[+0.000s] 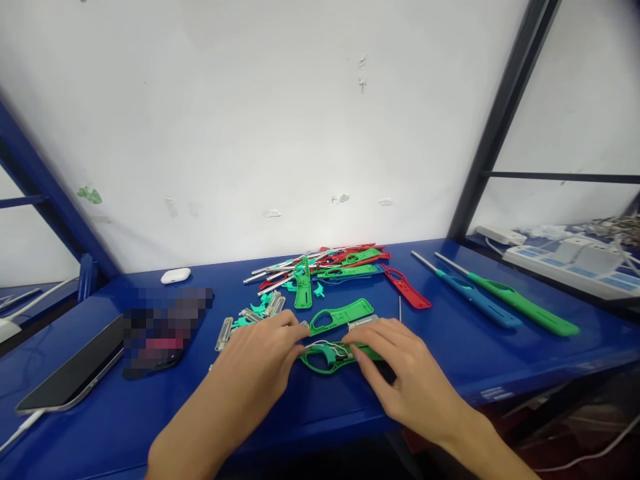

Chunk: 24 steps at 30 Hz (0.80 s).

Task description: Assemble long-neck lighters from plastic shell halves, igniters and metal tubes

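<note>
Both hands are at a green lighter shell half [313, 363] near the front of the blue table. Inside it sit a teal trigger [327, 353] and thin white wires [320, 343]. My left hand [265, 350] pinches the shell's left end. At the other end, the fingers of my right hand [397, 363] are closed on the shell, by the wires; their tips partly cover it. Just behind lies a second green shell half [345, 315], with a clear fuel tank [361, 323] beside my right fingers. Clear tanks [274, 305] and teal triggers [260, 307] lie beyond my left hand.
A pile of red and green shells and metal tubes [280, 269] lies at the back. A red shell half [407, 290] is right of it. Blue [480, 301] and green [530, 307] assembled lighters lie right. Left are a phone [75, 367], a blurred-out item and a white earbud case [175, 275].
</note>
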Each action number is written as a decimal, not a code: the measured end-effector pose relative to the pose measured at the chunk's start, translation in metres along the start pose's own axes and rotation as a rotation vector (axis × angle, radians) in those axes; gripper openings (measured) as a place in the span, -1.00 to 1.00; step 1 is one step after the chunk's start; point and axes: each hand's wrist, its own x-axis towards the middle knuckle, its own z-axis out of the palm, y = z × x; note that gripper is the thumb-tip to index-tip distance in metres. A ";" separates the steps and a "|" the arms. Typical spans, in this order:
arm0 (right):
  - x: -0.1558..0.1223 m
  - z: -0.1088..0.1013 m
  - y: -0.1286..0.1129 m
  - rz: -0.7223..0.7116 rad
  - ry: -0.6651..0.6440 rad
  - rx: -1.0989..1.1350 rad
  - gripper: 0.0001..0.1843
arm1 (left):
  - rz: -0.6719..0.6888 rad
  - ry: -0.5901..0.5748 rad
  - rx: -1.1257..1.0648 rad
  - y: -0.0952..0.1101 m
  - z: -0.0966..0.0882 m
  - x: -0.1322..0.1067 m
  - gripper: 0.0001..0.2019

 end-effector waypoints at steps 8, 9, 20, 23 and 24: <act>0.000 0.001 -0.001 0.055 -0.213 -0.035 -0.61 | -0.030 -0.090 -0.100 -0.029 -0.002 -0.004 -0.80; 0.000 0.001 -0.001 0.062 -0.223 -0.034 -0.63 | -0.029 -0.095 -0.101 -0.027 -0.002 -0.003 -0.79; -0.003 0.004 0.006 0.109 -0.279 0.081 -0.66 | -0.053 -0.103 -0.128 -0.017 -0.003 -0.001 -0.71; -0.004 0.003 0.002 0.110 -0.247 0.043 -0.58 | -0.033 -0.105 -0.138 -0.020 -0.001 0.000 -0.74; -0.003 0.002 0.001 0.102 -0.226 0.027 -0.58 | -0.026 -0.109 -0.141 -0.021 -0.001 0.000 -0.75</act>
